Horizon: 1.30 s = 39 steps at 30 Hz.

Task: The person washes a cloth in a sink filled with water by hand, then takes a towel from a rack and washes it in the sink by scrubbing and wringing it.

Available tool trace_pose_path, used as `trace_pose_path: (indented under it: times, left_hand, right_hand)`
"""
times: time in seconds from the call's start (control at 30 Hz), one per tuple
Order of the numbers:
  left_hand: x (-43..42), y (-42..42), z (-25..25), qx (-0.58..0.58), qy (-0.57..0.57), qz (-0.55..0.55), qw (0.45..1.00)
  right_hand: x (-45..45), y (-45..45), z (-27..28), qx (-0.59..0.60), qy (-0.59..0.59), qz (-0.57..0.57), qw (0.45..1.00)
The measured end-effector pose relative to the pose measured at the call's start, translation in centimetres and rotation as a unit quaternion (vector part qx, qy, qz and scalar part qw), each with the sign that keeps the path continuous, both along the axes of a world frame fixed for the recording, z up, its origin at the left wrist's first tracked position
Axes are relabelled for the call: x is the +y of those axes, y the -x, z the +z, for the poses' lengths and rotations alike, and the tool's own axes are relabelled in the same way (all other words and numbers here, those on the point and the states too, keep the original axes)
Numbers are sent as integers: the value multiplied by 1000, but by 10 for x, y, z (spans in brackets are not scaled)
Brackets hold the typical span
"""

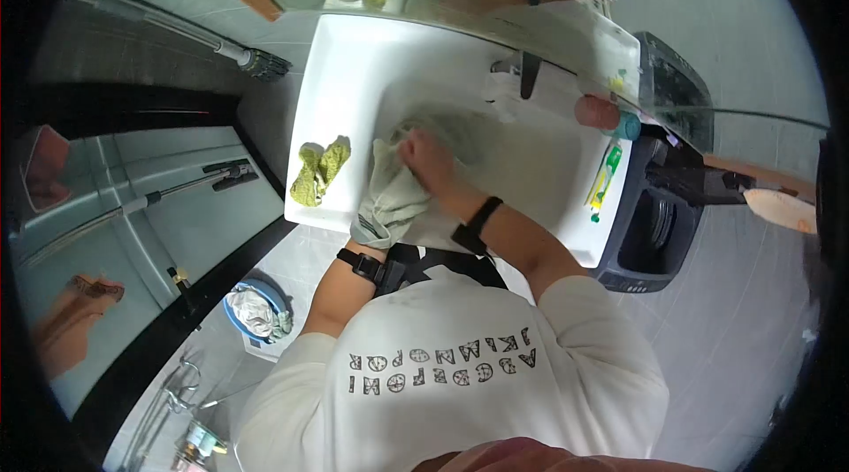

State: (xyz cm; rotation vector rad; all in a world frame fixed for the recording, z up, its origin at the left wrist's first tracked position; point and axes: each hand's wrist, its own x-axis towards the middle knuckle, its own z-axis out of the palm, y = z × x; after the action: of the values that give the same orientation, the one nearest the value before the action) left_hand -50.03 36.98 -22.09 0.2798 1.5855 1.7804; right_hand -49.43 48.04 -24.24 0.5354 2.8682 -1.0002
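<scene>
A pale grey-green cloth hangs over the front left part of the white sink. My right hand is closed on the upper part of this cloth, over the basin. My left arm reaches in beneath the cloth, which covers the left hand, so its fingers are hidden. More greyish fabric lies in the basin beyond my right hand. On the sink's left ledge rests a crumpled yellow-green cloth, apart from both hands.
A faucet stands at the sink's back. A pink and teal cup and a green-yellow tube lie on the right ledge. Beyond is a dark bin. A blue basin with cloths sits lower left.
</scene>
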Motion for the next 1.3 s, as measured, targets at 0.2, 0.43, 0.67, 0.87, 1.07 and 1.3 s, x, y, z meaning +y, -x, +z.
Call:
trace_pose_path:
  times: [0.2, 0.43, 0.67, 0.87, 1.07, 1.3]
  left_hand:
    - [15, 1, -11, -251, -201, 53, 945]
    - [20, -2, 36, -413, -325, 39, 850]
    - [-4, -8, 36, -483, -349, 43, 802]
    - [-36, 5, 71, -317, -202, 84, 923]
    - [-24, 10, 41, -360, -149, 206, 898]
    - [-19, 10, 27, -383, -160, 192, 889]
  right_hand:
    - [7, -2, 31, -31, 62, 10, 998]
    - [29, 7, -11, -19, 41, -121, 992]
    - [12, 2, -29, 97, 6, 0, 995]
    - [24, 84, -54, -111, 381, -87, 914]
    - [-5, 178, -38, 15, 521, -237, 820]
    - [52, 105, -48, 133, 544, -245, 792]
